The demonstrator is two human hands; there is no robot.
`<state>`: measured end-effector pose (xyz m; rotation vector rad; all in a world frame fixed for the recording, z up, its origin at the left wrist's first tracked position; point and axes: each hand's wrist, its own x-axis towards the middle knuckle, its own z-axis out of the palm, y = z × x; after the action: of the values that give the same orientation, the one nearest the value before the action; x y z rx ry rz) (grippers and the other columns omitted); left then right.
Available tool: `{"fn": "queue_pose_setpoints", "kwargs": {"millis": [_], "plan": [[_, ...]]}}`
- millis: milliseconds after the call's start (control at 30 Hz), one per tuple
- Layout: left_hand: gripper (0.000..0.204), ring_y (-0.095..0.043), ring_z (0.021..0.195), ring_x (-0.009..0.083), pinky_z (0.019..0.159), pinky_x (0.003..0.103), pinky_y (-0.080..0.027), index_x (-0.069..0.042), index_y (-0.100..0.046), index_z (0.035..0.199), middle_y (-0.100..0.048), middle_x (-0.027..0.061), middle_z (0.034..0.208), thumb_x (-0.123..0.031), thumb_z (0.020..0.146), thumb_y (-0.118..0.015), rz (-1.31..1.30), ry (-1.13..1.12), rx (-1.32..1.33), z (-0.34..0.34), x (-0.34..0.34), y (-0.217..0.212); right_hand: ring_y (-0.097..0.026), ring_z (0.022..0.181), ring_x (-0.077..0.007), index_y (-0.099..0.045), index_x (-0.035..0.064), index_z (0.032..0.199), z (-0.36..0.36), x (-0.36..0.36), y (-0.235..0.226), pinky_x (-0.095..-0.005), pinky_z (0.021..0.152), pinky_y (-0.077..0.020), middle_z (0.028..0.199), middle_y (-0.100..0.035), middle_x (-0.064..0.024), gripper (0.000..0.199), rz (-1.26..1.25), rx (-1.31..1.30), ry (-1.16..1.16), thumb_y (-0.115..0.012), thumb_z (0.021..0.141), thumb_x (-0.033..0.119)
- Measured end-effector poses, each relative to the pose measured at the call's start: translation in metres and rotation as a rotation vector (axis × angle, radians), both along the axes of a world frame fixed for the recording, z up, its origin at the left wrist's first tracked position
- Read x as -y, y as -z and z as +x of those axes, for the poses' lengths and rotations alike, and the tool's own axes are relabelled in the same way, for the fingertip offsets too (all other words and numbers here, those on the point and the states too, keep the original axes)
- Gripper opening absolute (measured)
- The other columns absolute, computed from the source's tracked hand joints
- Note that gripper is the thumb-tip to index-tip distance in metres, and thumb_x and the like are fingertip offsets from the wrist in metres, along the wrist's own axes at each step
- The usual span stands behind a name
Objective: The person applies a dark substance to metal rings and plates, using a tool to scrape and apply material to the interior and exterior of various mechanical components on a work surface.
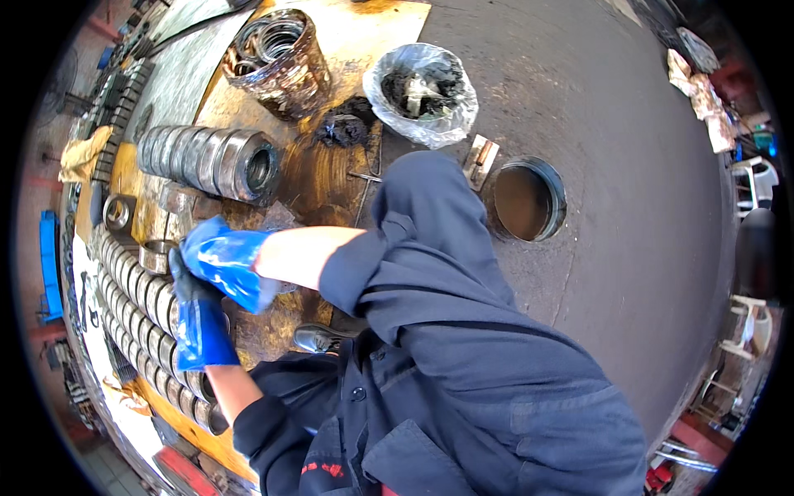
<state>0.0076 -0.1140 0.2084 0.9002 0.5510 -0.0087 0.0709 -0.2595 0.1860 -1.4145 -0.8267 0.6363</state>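
1. Here, both blue-gloved hands meet: the left hand (197,318) and right hand (222,258), fingers hidden, state unclear.
2. They touch one long row of grey metal rings (136,302) on the oily worktop (318,178).
3. Two more ring stacks (211,157) lie beyond.

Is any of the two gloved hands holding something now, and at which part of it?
It cannot be told for sure. The left hand and right hand, in blue gloves, meet over the row of metal rings; any grasp is hidden beneath them.
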Motion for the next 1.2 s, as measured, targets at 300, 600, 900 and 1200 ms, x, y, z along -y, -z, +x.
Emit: {"fn": "queue_pose_setpoints", "kwargs": {"millis": [300, 600, 900, 1200], "plan": [[0.053, -0.06, 0.115, 0.0298, 0.104, 0.041, -0.045, 0.004, -0.053, 0.13, -0.063, 0.0169, 0.125, -0.035, 0.094, -0.06, -0.126, 0.012, -0.017, -0.063, -0.126, 0.0, -0.064, 0.075, -0.0193, -0.071, 0.0092, 0.085, 0.079, 0.258, -0.113, -0.0391, 0.068, -0.0501, 0.081, -0.07, -0.0088, 0.034, -0.152, 0.185, 0.393, -0.065, 0.086, 0.042], [0.039, -0.064, 0.101, 0.0321, 0.095, 0.046, -0.052, 0.005, -0.058, 0.119, -0.067, 0.0189, 0.107, -0.025, 0.094, -0.059, -0.127, -0.186, -0.174, -0.057, -0.131, 0.062, -0.064, 0.069, -0.0204, -0.073, 0.0071, 0.09, 0.084, 0.415, 0.221, -0.0357, 0.065, -0.0513, 0.078, -0.069, -0.0128, 0.026, -1.057, 0.129, 0.32, -0.064, 0.083, 0.03], [0.027, -0.048, 0.079, 0.0205, 0.082, 0.033, -0.048, -0.005, -0.051, 0.104, -0.048, 0.0068, 0.083, -0.031, 0.098, -0.056, -0.06, -0.008, -0.251, -0.044, -0.096, 0.054, -0.066, 0.085, -0.0359, -0.07, 0.0059, 0.092, 0.106, 0.31, 0.264, -0.0445, 0.072, -0.0516, 0.088, -0.069, -0.019, 0.032, -1.171, 0.283, 0.249, -0.072, 0.072, 0.03], [0.048, -0.061, 0.115, 0.034, 0.095, 0.044, -0.053, 0.0, -0.057, 0.126, -0.065, 0.0198, 0.121, -0.038, 0.096, -0.057, 0.131, -0.152, -0.308, -0.079, -0.128, 0.061, -0.07, 0.077, -0.0357, -0.074, 0.0087, 0.079, 0.132, 0.23, 0.312, -0.0451, 0.063, -0.0536, 0.08, -0.07, -0.0198, 0.015, -1.353, 0.591, 0.014, -0.067, 0.073, 0.021]]}}
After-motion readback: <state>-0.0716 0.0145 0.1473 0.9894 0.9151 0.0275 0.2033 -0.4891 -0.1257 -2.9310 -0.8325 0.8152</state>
